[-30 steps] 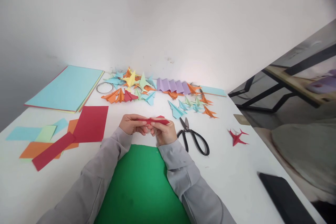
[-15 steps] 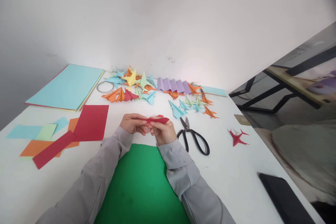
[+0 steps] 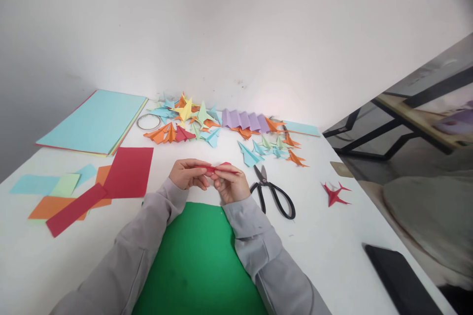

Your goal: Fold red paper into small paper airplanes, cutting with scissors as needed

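Between my two hands is a small folded piece of red paper, held above the table just past a green sheet. My left hand pinches its left end between thumb and fingers. The right end is gripped by my right hand, whose fingers lie along the top and cover much of it. Scissors with black handles lie partly spread, right beside my right hand. Farther right rests a folded red paper plane.
Folded paper planes in several colours crowd the wall, beside a pleated purple paper. On the left are a stack of coloured sheets, a red sheet and loose strips. A black tablet-like object lies front right.
My right fingers have shifted over the red paper, so less of it shows now. Both hands stay in nearly the same place, and the things on the table have not moved.
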Motion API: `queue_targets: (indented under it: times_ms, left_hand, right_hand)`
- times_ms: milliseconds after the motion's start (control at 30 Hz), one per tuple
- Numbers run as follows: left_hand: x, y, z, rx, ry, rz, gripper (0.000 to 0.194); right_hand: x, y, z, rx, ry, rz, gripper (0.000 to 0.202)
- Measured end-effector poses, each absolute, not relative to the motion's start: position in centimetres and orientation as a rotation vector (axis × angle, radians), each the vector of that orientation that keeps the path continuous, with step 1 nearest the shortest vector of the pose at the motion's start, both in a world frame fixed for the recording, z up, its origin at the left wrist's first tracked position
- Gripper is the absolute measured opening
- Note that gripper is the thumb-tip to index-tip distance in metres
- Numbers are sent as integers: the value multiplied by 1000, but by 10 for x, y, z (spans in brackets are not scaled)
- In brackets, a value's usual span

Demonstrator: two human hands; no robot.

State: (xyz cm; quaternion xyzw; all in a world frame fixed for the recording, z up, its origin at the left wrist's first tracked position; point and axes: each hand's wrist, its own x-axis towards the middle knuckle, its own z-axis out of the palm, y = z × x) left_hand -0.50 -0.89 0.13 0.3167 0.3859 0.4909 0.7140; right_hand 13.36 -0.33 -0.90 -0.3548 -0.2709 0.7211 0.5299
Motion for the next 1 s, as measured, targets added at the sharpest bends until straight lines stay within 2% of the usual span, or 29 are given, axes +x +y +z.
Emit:
queue_targets:
  times_ms: [300,533,1000]
  left_hand:
    - [-4,-10,3,697,876,1099,21]
    - [-6,-10,3,680,831,1105,17]
    - [1,-14,5,722,889,1212,23]
  right_hand:
    - [137,-3,-9,-842,-640,1791,16]
    - [135,-3,-10,-845,-639,1743,11]
    - [137,-3,-9,-847,-627,1715,11]
